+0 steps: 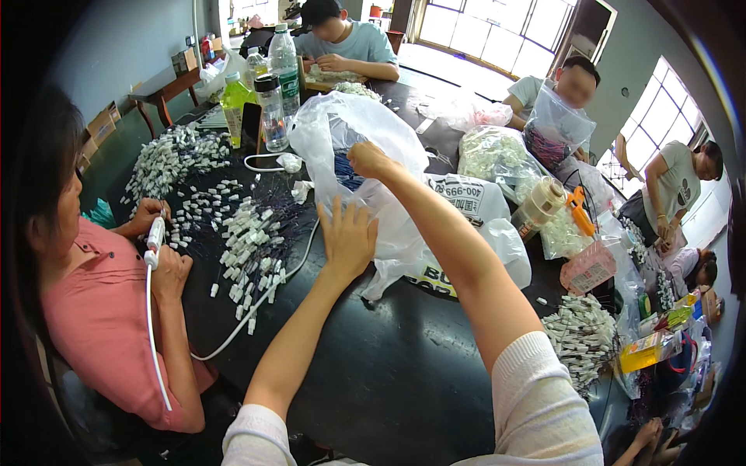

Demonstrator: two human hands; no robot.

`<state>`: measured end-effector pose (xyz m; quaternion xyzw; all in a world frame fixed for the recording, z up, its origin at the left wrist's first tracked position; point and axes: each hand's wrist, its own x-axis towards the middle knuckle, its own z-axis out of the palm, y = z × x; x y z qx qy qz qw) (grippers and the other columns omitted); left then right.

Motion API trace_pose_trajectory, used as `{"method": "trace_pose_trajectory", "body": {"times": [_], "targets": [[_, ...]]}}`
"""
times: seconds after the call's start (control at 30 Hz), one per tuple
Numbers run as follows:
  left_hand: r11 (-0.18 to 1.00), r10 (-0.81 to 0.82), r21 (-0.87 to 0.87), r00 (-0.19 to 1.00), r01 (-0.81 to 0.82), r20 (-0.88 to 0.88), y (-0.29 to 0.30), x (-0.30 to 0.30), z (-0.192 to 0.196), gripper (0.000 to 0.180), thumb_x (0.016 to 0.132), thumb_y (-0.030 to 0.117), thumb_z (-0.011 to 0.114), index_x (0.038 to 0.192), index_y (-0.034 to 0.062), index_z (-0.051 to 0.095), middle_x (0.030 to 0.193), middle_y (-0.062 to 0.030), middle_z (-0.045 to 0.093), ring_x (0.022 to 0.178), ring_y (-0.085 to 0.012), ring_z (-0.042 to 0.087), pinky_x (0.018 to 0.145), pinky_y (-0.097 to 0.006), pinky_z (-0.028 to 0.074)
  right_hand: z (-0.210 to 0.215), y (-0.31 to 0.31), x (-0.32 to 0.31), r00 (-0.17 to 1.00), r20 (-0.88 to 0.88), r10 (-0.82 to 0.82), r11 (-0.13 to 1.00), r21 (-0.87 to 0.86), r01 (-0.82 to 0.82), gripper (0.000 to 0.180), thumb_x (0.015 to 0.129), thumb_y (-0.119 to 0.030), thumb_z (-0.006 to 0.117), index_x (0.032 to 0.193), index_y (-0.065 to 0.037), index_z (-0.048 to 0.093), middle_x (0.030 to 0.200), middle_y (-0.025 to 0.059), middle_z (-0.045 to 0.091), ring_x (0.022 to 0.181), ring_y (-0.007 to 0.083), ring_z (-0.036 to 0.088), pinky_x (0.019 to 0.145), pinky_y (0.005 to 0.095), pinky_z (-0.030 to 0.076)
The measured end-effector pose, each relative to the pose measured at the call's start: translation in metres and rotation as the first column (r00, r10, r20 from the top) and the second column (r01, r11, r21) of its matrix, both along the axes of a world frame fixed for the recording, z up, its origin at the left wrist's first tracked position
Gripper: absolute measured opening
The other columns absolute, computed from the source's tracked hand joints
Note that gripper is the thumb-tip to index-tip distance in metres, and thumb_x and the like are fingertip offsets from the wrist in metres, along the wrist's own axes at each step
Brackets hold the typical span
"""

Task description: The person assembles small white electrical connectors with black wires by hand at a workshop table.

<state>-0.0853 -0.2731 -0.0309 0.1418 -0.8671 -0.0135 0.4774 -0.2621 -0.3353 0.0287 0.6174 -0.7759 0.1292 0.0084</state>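
Plastic bag (392, 138): on the table (381, 342), hub of my clock, twelve at the far side; wires (343, 171) lie inside it.
Right hand (367, 159): at the bag's mouth, over the wires.
Left hand (346, 237): at six, against its near edge.
Drink bottles (285, 71): clustered at ten, a phone (250, 128) among them.
Connector heaps (179, 159): at nine, eight and, farther out, four.
Carrier bag (505, 245): at four, between hub and that last heap.
Flask (538, 205): just past three.
Co-workers (116, 311): around the table at eight, twelve and two.
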Motion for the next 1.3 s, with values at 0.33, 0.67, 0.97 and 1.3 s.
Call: {"method": "trace_pose_trajectory", "body": {"times": [0.33, 0.67, 0.97, 1.3], "targets": [[0.950, 0.260, 0.079, 0.906, -0.301, 0.335, -0.008, 0.011, -0.011, 0.034, 0.086, 0.033, 0.047, 0.076, 0.0013, 0.057, 0.060, -0.0141, 0.059, 0.058, -0.0291, 0.058, 0.074, -0.043, 0.035, -0.016, -0.042, 0.007, 0.999, -0.045, -0.018, 0.989, 0.146, 0.025, 0.031, 0.057, -0.017, 0.065, 0.082, 0.002, 0.064, 0.083, 0.0244, 0.062, 0.086, 0.0339, 0.061, 0.075, 0.0387, 0.049], [0.959, 0.241, 0.075, 0.927, -0.273, 0.288, -0.003, 0.006, -0.011, 0.029, 0.085, 0.027, 0.049, 0.069, 0.0039, 0.054, 0.056, -0.0124, 0.057, 0.048, -0.0272, 0.055, 0.067, -0.041, 0.035, -0.018, -0.060, 0.014, 0.970, -0.108, -0.219, 0.955, 0.180, 0.235, 0.033, 0.062, -0.008, 0.065, 0.094, -0.001, 0.063, 0.105, 0.0211, 0.059, 0.105, 0.0375, 0.051, 0.085, 0.0477, 0.044], [0.964, 0.234, 0.069, 0.943, -0.257, 0.237, -0.005, 0.007, -0.013, 0.026, 0.083, 0.025, 0.052, 0.065, 0.0050, 0.054, 0.056, -0.0120, 0.057, 0.048, -0.0264, 0.054, 0.065, -0.041, 0.034, -0.030, -0.064, 0.013, 0.968, -0.157, -0.198, 0.976, 0.063, 0.210, 0.025, 0.069, -0.003, 0.057, 0.093, -0.002, 0.064, 0.099, 0.0191, 0.062, 0.097, 0.0375, 0.057, 0.079, 0.0447, 0.047], [0.966, 0.223, 0.080, 0.952, -0.244, 0.210, -0.003, 0.008, -0.016, 0.026, 0.082, 0.025, 0.053, 0.067, 0.0043, 0.057, 0.056, -0.0114, 0.058, 0.048, -0.0254, 0.054, 0.064, -0.040, 0.033, -0.026, -0.055, -0.009, 0.985, -0.158, -0.071, 0.992, 0.096, 0.087, 0.024, 0.067, -0.006, 0.055, 0.088, 0.001, 0.064, 0.094, 0.0231, 0.061, 0.093, 0.0322, 0.060, 0.079, 0.0383, 0.048]]}}
